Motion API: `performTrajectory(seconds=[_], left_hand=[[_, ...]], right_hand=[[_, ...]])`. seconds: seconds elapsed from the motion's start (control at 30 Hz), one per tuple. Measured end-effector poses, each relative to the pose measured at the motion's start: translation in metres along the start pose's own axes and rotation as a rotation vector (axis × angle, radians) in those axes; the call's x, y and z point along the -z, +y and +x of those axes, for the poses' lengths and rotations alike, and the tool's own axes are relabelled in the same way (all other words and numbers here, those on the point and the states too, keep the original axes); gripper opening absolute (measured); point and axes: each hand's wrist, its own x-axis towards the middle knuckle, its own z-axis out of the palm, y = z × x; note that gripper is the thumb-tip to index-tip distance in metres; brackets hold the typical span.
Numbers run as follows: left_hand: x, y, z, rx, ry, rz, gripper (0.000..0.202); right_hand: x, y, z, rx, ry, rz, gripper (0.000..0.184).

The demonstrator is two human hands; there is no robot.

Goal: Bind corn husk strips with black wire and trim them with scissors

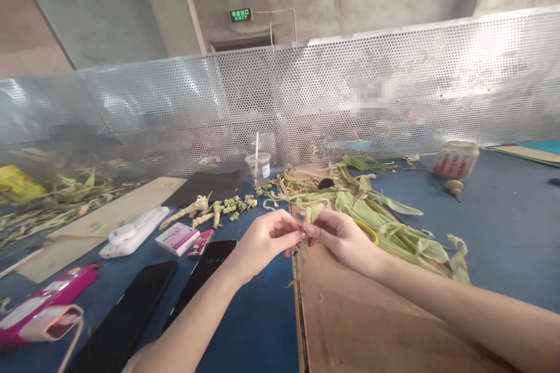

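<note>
As the head view shows, the two hands meet at the centre of the frame, over the near edge of the husk heap. The left hand (265, 240) has its thumb and fingertips drawn together, and the right hand (343, 239) likewise pinches with thumb and forefinger; between them is a small pale husk piece (311, 213), its upper end showing above the fingertips. The lower end is hidden by the fingers, so its exact shape there cannot be told.

Behind and to the right of the hands, loose green husks (371, 207) spread across the wooden board (350, 315) and onto the blue tabletop (249, 332). A yellow ring (371, 232) shows just beside the right hand. Left of centre lies a group of knotted husk pieces (219, 208), near a clear cup (258, 166) with a straw. More dry leaves (65, 198) lie at the left of the frame, and a jar (456, 160) stands at the right.

Judged by how things lie, several pieces already look twisted into form, while the one in the fingers seems unfinished. Plenty of husk appears unworked, both by the right hand and at the far left. How many pieces are complete cannot be told, since those in the group overlap.
</note>
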Motion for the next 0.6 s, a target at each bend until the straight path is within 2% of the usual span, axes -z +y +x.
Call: performTrajectory(seconds=[0.17, 0.43, 0.6], left_hand=[[0.0005, -0.0034, 0.0004, 0.011, -0.008, 0.017, 0.011], [0.0017, -0.0053, 0.0011, 0.055, -0.048, -0.086, 0.013], [0.0021, -0.0075, 0.0018, 0.102, -0.075, -0.065, 0.013]], right_hand=[[0.0017, -0.0004, 0.0002, -0.017, 0.013, -0.098, 0.027], [0.0055, -0.0038, 0.002, 0.098, -0.123, -0.081, 0.018], [0.0056, -0.0061, 0.0002, 0.103, -0.089, -0.207, 0.014]])
